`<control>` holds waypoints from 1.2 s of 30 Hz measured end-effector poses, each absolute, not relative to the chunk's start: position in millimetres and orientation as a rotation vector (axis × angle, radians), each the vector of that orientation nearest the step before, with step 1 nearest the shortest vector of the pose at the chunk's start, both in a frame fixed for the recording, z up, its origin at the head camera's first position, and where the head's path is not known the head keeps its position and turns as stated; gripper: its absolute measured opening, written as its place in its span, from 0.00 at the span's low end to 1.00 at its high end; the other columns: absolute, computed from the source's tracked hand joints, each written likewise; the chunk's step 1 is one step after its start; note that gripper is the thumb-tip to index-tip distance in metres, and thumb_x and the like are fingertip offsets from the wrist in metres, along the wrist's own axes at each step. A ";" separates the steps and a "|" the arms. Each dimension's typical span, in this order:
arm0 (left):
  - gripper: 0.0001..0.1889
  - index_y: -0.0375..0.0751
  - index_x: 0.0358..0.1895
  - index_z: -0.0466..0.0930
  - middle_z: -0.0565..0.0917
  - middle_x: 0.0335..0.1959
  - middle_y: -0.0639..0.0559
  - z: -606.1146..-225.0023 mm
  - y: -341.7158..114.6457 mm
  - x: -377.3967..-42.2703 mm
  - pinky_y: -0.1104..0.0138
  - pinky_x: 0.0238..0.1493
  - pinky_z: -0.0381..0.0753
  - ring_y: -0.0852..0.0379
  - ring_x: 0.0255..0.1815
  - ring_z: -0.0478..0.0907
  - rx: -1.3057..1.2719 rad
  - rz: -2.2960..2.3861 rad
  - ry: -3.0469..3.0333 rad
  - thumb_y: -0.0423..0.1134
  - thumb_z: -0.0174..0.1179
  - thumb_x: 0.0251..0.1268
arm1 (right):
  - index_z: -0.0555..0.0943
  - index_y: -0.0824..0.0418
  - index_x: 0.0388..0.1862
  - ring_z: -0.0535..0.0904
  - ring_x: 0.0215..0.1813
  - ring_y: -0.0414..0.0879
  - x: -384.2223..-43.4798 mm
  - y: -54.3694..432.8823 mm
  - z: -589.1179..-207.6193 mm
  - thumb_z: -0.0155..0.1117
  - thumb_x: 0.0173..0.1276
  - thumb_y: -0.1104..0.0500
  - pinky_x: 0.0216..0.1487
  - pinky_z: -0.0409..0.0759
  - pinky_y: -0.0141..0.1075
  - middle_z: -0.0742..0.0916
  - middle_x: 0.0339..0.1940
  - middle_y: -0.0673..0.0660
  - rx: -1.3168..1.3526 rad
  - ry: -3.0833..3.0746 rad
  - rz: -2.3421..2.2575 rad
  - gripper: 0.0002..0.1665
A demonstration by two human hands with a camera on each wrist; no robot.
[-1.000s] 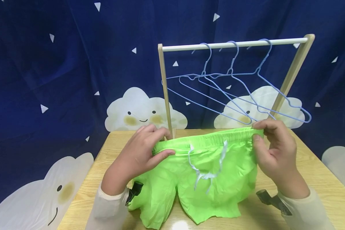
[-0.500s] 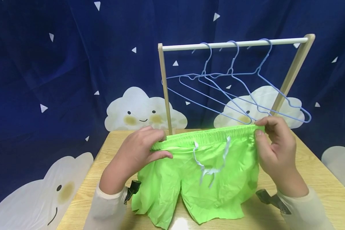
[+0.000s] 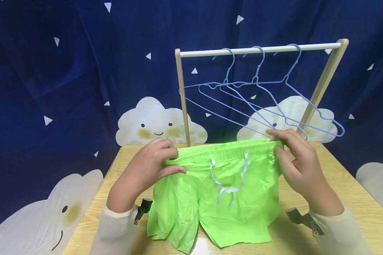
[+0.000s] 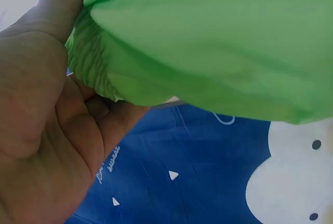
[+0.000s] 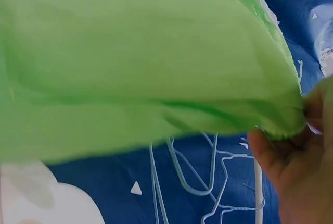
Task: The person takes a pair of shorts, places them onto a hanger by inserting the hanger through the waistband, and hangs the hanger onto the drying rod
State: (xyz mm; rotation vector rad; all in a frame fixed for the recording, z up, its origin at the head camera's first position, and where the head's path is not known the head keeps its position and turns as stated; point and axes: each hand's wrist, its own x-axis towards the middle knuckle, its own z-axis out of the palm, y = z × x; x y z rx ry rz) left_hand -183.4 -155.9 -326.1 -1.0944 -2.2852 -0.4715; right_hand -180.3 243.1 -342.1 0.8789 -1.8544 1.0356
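Note:
Bright green shorts (image 3: 236, 212) with an elastic waistband and a white drawstring (image 3: 228, 190) hang upright between both hands, front toward me. At the waistband's left end, my left hand (image 3: 146, 170) grips the cloth, thumb in front and fingers behind. My right hand (image 3: 301, 163) pinches the waistband's right corner between thumb and fingers, slightly higher than the left. In the left wrist view the green cloth (image 4: 218, 41) is bunched between thumb and fingers. The right wrist view shows the cloth's corner in the right hand (image 5: 302, 166).
Behind the shorts, a rack with a white bar (image 3: 204, 53) and wooden posts stands on the wooden table (image 3: 338, 191). Three blue wire hangers (image 3: 258, 83) hang from the bar, their lower ends close to the right hand. A dark blue curtain (image 3: 67, 88) with clouds backs the scene.
The shorts rose slightly and shifted right, then moved back left with both hands. The left hand has moved a little left overall. Both hands kept hold of the waistband.

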 end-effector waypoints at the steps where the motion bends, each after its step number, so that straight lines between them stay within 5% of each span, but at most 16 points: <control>1: 0.23 0.48 0.28 0.74 0.76 0.33 0.58 -326.9 -157.9 -184.3 0.65 0.39 0.77 0.57 0.38 0.72 -1.088 -0.475 -2.295 0.51 0.83 0.53 | 0.86 0.76 0.57 0.77 0.45 0.38 -181.3 243.3 -341.9 0.52 0.68 0.79 0.46 0.77 0.21 0.86 0.44 0.56 0.907 -1.886 0.985 0.23; 8: 0.24 0.48 0.27 0.73 0.78 0.39 0.55 -333.4 -171.1 -192.7 0.62 0.44 0.79 0.54 0.44 0.75 -1.074 -0.494 -2.311 0.49 0.84 0.52 | 0.86 0.70 0.40 0.77 0.44 0.42 -186.3 239.0 -342.9 0.53 0.65 0.73 0.52 0.74 0.25 0.84 0.37 0.59 1.053 -1.889 0.820 0.13; 15: 0.26 0.49 0.25 0.72 0.81 0.48 0.52 -336.9 -175.5 -196.8 0.60 0.48 0.81 0.52 0.49 0.76 -1.070 -0.569 -2.320 0.55 0.85 0.48 | 0.81 0.65 0.29 0.70 0.39 0.42 -180.6 229.6 -340.2 0.52 0.52 0.70 0.48 0.67 0.28 0.78 0.32 0.55 1.139 -1.831 0.781 0.10; 21: 0.26 0.49 0.22 0.71 0.84 0.51 0.50 -336.3 -175.4 -196.4 0.62 0.46 0.83 0.54 0.47 0.78 -1.059 -0.568 -2.324 0.50 0.83 0.56 | 0.73 0.52 0.21 0.65 0.43 0.46 -177.1 227.6 -337.9 0.56 0.48 0.65 0.52 0.60 0.33 0.75 0.34 0.54 1.218 -1.833 0.751 0.07; 27: 0.21 0.49 0.22 0.74 0.86 0.55 0.51 -335.5 -175.4 -196.4 0.65 0.43 0.84 0.54 0.50 0.83 -1.115 -0.620 -2.291 0.42 0.81 0.62 | 0.70 0.42 0.22 0.77 0.50 0.44 -175.4 239.2 -345.3 0.69 0.51 0.64 0.56 0.69 0.30 0.84 0.47 0.48 1.295 -2.084 0.723 0.19; 32: 0.21 0.48 0.22 0.74 0.88 0.55 0.51 -333.5 -176.2 -196.7 0.68 0.39 0.83 0.54 0.51 0.87 -1.138 -0.656 -2.243 0.36 0.81 0.62 | 0.68 0.42 0.23 0.67 0.32 0.27 -177.3 243.0 -350.8 0.77 0.60 0.67 0.34 0.68 0.21 0.75 0.28 0.37 1.310 -2.144 0.728 0.28; 36: 0.22 0.47 0.21 0.73 0.89 0.56 0.48 -332.4 -178.0 -196.7 0.68 0.40 0.85 0.52 0.50 0.88 -1.130 -0.692 -2.213 0.31 0.81 0.61 | 0.70 0.46 0.24 0.62 0.30 0.27 -180.6 244.9 -351.6 0.76 0.74 0.53 0.31 0.64 0.21 0.68 0.24 0.39 1.219 -2.087 0.704 0.24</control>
